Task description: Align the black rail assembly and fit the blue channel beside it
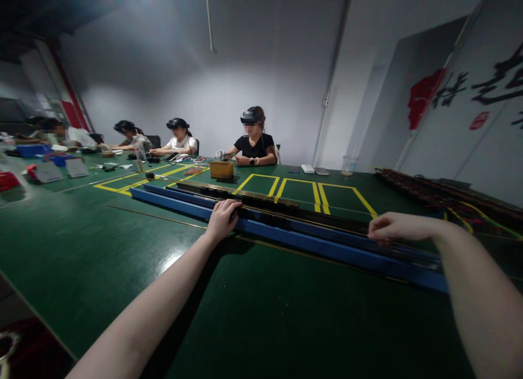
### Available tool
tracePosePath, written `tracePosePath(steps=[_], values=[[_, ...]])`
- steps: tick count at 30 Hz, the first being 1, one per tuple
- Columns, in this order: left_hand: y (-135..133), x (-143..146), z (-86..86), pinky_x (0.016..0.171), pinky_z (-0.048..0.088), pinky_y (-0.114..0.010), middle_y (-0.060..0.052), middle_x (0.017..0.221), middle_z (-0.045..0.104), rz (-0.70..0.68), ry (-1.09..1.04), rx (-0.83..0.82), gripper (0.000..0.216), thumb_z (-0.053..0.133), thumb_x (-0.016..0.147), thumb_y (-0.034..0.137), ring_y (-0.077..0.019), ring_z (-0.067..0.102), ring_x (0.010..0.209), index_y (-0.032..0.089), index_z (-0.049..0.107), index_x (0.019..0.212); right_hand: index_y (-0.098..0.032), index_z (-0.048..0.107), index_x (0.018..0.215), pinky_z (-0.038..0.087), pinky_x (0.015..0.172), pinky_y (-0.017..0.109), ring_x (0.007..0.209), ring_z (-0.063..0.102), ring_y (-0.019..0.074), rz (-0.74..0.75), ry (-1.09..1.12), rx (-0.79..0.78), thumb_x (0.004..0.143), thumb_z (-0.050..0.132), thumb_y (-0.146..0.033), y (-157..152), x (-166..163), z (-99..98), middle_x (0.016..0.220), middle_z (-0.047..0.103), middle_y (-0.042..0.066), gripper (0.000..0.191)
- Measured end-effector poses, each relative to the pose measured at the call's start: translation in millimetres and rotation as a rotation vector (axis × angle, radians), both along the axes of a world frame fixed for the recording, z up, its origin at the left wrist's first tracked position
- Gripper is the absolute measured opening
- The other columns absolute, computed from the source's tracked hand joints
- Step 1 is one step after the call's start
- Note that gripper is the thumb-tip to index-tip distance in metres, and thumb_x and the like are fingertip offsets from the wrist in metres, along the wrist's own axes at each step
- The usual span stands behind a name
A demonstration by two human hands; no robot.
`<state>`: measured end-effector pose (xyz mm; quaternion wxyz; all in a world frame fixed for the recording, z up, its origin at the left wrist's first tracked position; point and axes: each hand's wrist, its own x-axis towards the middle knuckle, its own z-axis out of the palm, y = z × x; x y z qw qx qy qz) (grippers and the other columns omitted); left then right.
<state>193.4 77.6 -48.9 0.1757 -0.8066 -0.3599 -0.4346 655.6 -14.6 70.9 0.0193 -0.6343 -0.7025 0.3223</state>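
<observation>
A long blue case (310, 245), shaped like a narrow trough with a dark inside, lies slantwise across the green table. My left hand (223, 218) is closed over its near wall left of centre, with the fingertips out of sight inside. Toward the case's right end, my right hand (386, 227) hovers at the far side, thumb and fingers pinched together. Whatever they may hold is too small to make out. A thin brass-coloured rod (157, 216) lies along the near side of the case, partly hidden by my left hand and wrist.
Behind the case lie dark strips with thin brass-coloured rods (261, 196). A yellow box (222, 170) stands before a person (255, 147) seated opposite. Dark bundled strips (441, 196) lie at right. Yellow tape (296, 179) marks the green table (318, 324). Other people sit farther left.
</observation>
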Motion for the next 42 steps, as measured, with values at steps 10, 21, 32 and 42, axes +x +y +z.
tracePosePath(steps=[10, 21, 32, 42], values=[[7, -18, 3.3, 0.09, 0.043, -0.036, -0.006, 0.11, 0.063, 0.06, -0.002, -0.032, 0.028, 0.044, 0.09, 0.017, -0.0211, 0.056, 0.105, 0.021, 0.061, 0.112, -0.018, 0.063, 0.072, 0.045, 0.069, 0.029, 0.071, 0.059, 0.0189, 0.061, 0.03, 0.051, 0.063, 0.064, -0.053, 10, -31, -6.0, 0.069, 0.061, 0.004, 0.036], [11, -28, 1.7, 0.095, 0.041, -0.038, -0.007, 0.115, 0.063, 0.109, -0.04, -0.065, 0.03, 0.043, 0.09, 0.021, -0.0217, 0.056, 0.108, 0.021, 0.06, 0.115, -0.019, 0.064, 0.078, 0.047, 0.074, 0.032, 0.077, 0.06, 0.0212, 0.13, 0.038, 0.167, 0.067, 0.059, -0.048, 9, -70, -3.3, 0.075, 0.063, 0.004, 0.031], [19, -44, -5.5, 0.098, 0.041, -0.043, -0.009, 0.116, 0.063, 0.367, -0.261, -0.142, 0.031, 0.041, 0.09, 0.022, -0.0274, 0.054, 0.112, 0.019, 0.062, 0.112, -0.016, 0.064, 0.092, 0.048, 0.078, 0.032, 0.085, 0.061, 0.0219, 0.15, 0.104, 0.249, 0.072, 0.049, -0.029, 12, -93, -14.1, 0.088, 0.065, 0.008, 0.028], [12, -41, 0.7, 0.107, 0.034, -0.043, -0.004, 0.122, 0.063, 0.267, -0.135, -0.115, 0.037, 0.04, 0.085, 0.013, -0.0238, 0.054, 0.116, 0.022, 0.061, 0.114, -0.017, 0.058, 0.109, 0.047, 0.083, 0.031, 0.091, 0.062, 0.0223, 0.078, 0.099, 0.23, 0.082, 0.048, -0.047, 14, -90, -11.1, 0.1, 0.065, 0.01, 0.041]])
